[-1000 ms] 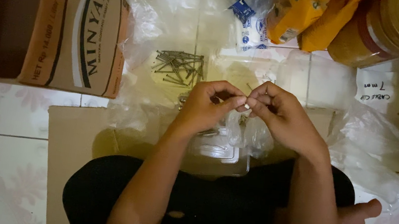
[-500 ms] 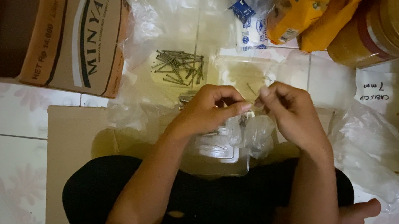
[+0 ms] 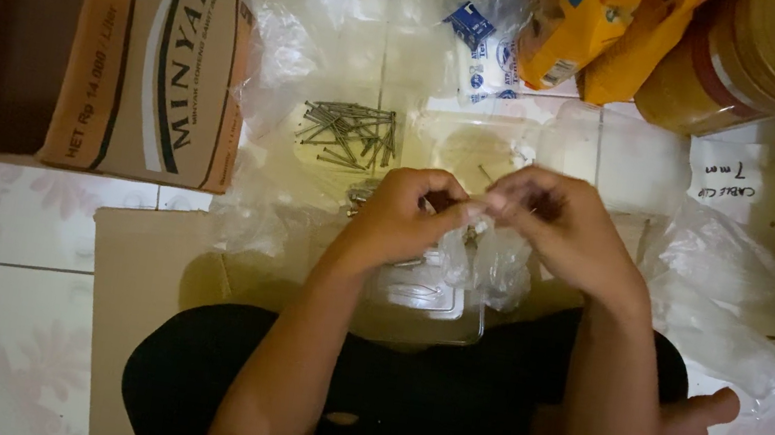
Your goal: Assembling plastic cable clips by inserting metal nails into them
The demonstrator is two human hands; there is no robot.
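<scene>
Tiled floor [image 3: 22, 227] in pale, flower-patterned ceramic is being seen from above, with a person seated on it in dark clothing. Brown corrugated cardboard box [image 3: 120, 39] with printed sides is lying at the upper left, and a flat sheet of plain brown cardboard [image 3: 148, 265] is being used as a mat under the lap. Crumpled clear plastic sheeting [image 3: 333, 28] is spread across the tiles ahead, running up to a round amber plastic jar [image 3: 763, 58] and an orange-yellow foil packet [image 3: 596, 25] at the top right.

A loose heap of thin grey metal nails [image 3: 351, 134] is lying on the sheeting, just beyond the hands. A small clear plastic bag [image 3: 488, 257] is being held up over the lap, between both hands. It is being pinched at its top edge by the left hand [image 3: 398, 217], with thumb and fingers closed on the film, and by the right hand [image 3: 563, 227], likewise closed tight on it. The two sets of fingertips are touching. What the bag contains cannot be told.
</scene>
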